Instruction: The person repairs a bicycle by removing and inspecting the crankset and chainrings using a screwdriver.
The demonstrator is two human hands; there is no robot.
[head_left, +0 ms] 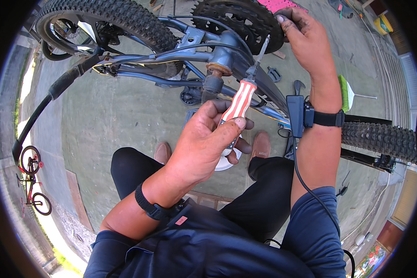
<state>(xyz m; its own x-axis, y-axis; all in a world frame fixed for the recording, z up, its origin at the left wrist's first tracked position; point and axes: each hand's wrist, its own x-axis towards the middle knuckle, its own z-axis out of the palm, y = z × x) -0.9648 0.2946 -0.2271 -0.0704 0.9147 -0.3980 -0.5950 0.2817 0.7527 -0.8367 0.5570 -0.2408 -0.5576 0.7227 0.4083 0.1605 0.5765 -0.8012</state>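
My left hand (201, 139) is closed round the red-and-white striped handle of a screwdriver (238, 102). Its shaft points up and away, the tip lying over the lower right of a black toothed chainring (259, 25). At the chainring's right edge, my right hand (306, 39) pinches the rim between thumb and fingers; the fingertips behind it are partly hidden. Just below the chainring is the blue-grey bike frame (224, 51). A dark cylindrical part (212, 85) sticks out from the frame's bottom bracket toward me.
Knobbly tyres lie at the upper left (102, 21) and right (380, 139). A loose pedal (274, 74) rests on the floor beyond the frame. A green broom (345, 95) is at the right, and a small red bike (31, 180) stands far left. My shoes flank a white bowl-like object (223, 164).
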